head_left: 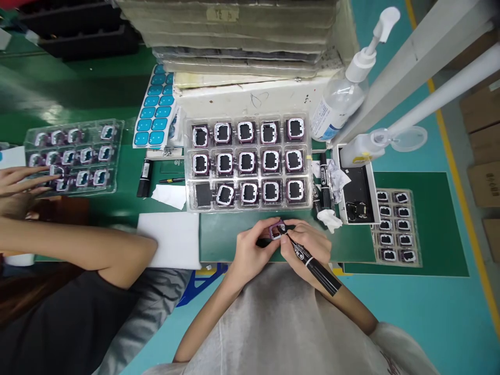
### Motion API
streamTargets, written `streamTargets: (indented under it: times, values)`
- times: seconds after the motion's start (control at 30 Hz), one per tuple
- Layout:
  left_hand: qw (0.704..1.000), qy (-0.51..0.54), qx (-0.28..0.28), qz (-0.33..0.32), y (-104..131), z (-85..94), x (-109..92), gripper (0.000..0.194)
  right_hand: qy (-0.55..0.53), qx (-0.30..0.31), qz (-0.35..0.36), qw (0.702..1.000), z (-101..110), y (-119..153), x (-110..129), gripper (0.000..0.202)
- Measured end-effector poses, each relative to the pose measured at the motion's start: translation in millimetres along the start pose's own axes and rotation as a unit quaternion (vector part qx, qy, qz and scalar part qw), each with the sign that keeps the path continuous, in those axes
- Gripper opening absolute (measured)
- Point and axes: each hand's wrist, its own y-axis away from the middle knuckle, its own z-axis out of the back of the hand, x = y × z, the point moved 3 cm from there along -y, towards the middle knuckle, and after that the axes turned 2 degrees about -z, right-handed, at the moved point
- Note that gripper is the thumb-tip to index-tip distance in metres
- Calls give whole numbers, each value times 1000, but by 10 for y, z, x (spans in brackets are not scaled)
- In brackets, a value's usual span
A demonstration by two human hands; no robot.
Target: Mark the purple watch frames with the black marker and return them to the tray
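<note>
Just below the clear plastic tray (249,209), my left hand (252,250) pinches a small purple frame (276,229) with a pale inner rim. My right hand (307,245) is closed on a black marker (318,271), its tip end against the frame and its barrel slanting down to the right. The tray holds three rows of similar frames with dark centres. At its lower left, one compartment (203,195) shows only a dark square without a pale rim.
A co-worker's hand (23,182) touches another tray (111,182) at left. White foam (170,239) lies left of my hands. Markers (324,182), a white box (375,208), a pump bottle (338,104) and a second tray (416,234) stand right. Stacked trays (242,31) rise behind.
</note>
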Motion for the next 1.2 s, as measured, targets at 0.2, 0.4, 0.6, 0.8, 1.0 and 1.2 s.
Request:
streamTargets:
  times: [0.2, 0.4, 0.6, 0.8, 1.0, 1.2]
  values:
    - [1000, -4, 2, -7, -4, 1, -20, 34, -7, 4, 2, 1000, 7, 15, -4, 28]
    - [1000, -24, 5, -17, 4, -2, -3, 34, -4, 7, -15, 1000, 7, 12, -2, 26]
    - [1000, -29, 5, -3, -8, 5, 2, 39, 22, 0, -32, 999, -4, 9, -19, 22]
    - [1000, -19, -1, -3, -19, 9, -19, 36, 7, 21, -24, 999, -4, 2, -27, 23]
    - [1000, -11, 3, -1, -16, 11, -20, 40, 7, 9, -37, 999, 8, -3, -33, 22]
    - [1000, 10, -2, 4, -32, 14, -33, 40, -34, 10, -42, 998, 25, 27, -42, 24]
